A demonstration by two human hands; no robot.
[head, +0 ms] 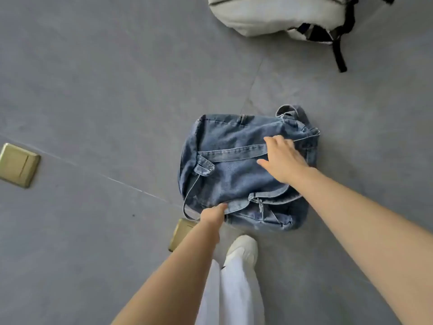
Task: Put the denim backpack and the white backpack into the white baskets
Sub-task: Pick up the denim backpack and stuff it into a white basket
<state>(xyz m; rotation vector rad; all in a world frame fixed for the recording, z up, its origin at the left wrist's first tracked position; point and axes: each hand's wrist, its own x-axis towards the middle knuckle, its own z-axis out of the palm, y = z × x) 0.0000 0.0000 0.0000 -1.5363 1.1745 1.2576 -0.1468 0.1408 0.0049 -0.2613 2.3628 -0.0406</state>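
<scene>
The denim backpack [236,170] lies flat on the grey tiled floor, straps facing up. My left hand [214,214] grips its near left edge where a strap ends. My right hand [282,159] rests on its right side with fingers spread over a strap; whether it grips the strap I cannot tell. The white backpack [269,15] with black straps lies on the floor at the top of the view, cut off by the frame edge. No white basket is in view.
Two brass floor socket covers are set in the tiles, one at far left [17,164] and one partly hidden under my left wrist [180,233]. My white shoe [242,250] and white trouser legs stand just in front of the denim backpack.
</scene>
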